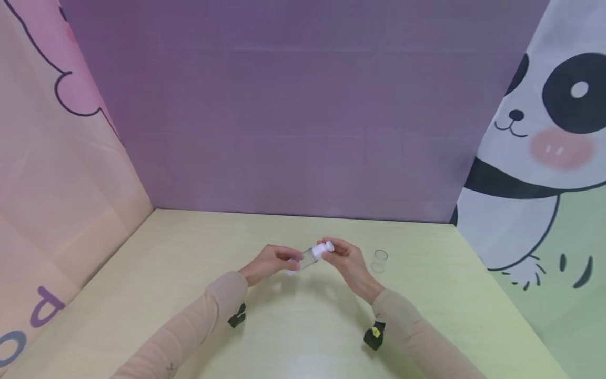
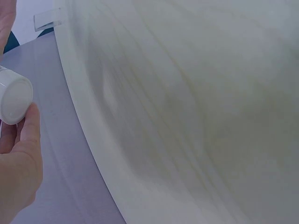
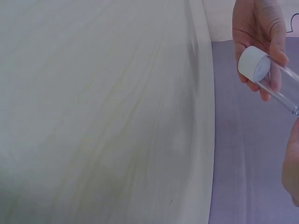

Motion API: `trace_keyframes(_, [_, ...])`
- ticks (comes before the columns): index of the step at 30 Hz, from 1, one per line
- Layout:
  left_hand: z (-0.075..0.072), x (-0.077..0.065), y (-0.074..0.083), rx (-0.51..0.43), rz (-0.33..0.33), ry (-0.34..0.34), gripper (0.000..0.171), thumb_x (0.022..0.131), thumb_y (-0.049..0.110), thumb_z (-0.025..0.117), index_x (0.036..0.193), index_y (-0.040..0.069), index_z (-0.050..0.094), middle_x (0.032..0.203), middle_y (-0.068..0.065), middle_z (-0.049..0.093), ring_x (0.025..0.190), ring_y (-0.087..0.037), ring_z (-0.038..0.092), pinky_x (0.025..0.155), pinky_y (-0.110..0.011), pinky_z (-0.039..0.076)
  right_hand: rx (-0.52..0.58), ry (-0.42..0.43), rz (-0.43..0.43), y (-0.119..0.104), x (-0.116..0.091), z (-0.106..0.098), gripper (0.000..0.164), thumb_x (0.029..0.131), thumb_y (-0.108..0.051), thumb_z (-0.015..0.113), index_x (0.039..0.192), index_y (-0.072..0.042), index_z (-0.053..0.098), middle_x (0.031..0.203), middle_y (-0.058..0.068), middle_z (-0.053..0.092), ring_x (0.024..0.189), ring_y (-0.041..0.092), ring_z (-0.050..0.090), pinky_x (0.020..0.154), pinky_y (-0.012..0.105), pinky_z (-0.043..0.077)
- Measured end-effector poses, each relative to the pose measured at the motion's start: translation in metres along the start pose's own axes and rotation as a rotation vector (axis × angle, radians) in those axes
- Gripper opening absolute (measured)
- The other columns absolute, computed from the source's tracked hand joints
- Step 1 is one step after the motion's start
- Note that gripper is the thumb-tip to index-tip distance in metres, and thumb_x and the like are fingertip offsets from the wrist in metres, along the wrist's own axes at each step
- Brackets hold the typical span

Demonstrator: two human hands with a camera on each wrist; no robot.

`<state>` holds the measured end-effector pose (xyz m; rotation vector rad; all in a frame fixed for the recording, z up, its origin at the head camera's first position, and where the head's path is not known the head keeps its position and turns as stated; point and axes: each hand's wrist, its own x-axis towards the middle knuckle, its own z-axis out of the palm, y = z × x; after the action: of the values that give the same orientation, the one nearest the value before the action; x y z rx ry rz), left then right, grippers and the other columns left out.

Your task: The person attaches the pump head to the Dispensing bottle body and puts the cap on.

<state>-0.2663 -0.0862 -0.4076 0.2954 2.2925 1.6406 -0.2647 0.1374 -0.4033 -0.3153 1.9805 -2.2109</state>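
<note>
A clear cylindrical bottle (image 1: 306, 259) with white ends is held tilted above the table, between both hands. My left hand (image 1: 270, 263) grips its lower white end; in the left wrist view the round white base (image 2: 17, 100) rests among the fingers. In the right wrist view, the left hand (image 3: 257, 25) has its thumb along the clear wall beside the white end. My right hand (image 1: 349, 264) holds the white upper part (image 1: 322, 249), which ends in a small knob. At the right wrist view's edge the right hand (image 3: 292, 165) is cut off, its fingertips out of sight.
Two thin rings lie on the table just right of the right hand: a darker-rimmed ring (image 1: 381, 255) and a clear ring (image 1: 377, 267). The pale wooden table (image 1: 303, 337) meets a purple backdrop (image 1: 303, 116) behind, with printed panels at left and right.
</note>
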Motion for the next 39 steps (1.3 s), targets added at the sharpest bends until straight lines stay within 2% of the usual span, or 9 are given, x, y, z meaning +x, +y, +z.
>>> trace_keyframes(10, [-0.0003, -0.0019, -0.0007, -0.002, 0.018, -0.01, 0.03, 0.084, 0.02, 0.066, 0.114, 0.016, 0.064, 0.122, -0.005, 0.06, 0.105, -0.02, 0.056, 0.093, -0.042, 0.044, -0.019, 0.025, 0.019, 0.0014, -0.0005, 0.0012, 0.046, 0.081, -0.011, 0.069, 0.122, 0.002, 0.052, 0.12, 0.011, 0.06, 0.103, 0.014, 0.059, 0.095, 0.03, 0.045])
trace_keyframes(21, [-0.0006, -0.0013, -0.0027, -0.007, 0.019, -0.008, 0.03, 0.085, 0.02, 0.066, 0.115, 0.015, 0.064, 0.122, -0.006, 0.059, 0.104, -0.019, 0.056, 0.092, -0.04, 0.045, -0.069, 0.085, 0.042, 0.0035, 0.0022, 0.0049, 0.037, 0.08, -0.007, 0.068, 0.114, 0.002, 0.056, 0.101, 0.005, 0.064, 0.093, 0.014, 0.059, 0.09, 0.031, 0.048])
trace_keyframes(32, [0.0001, -0.0009, -0.0025, -0.014, 0.015, -0.011, 0.03, 0.085, 0.019, 0.066, 0.115, 0.014, 0.065, 0.122, -0.005, 0.06, 0.104, -0.018, 0.056, 0.092, -0.039, 0.046, -0.066, 0.112, 0.055, 0.0045, 0.0025, 0.006, 0.036, 0.08, -0.006, 0.067, 0.114, 0.001, 0.055, 0.101, 0.005, 0.063, 0.092, 0.014, 0.059, 0.088, 0.031, 0.049])
trace_keyframes(39, [-0.0006, 0.0001, -0.0036, -0.033, 0.023, -0.017, 0.036, 0.08, 0.027, 0.071, 0.114, 0.015, 0.065, 0.122, -0.004, 0.06, 0.104, -0.018, 0.057, 0.091, -0.037, 0.046, -0.046, 0.108, 0.042, 0.0035, 0.0015, 0.0056, 0.041, 0.08, -0.007, 0.067, 0.117, 0.003, 0.054, 0.102, 0.005, 0.064, 0.092, 0.012, 0.059, 0.088, 0.029, 0.049])
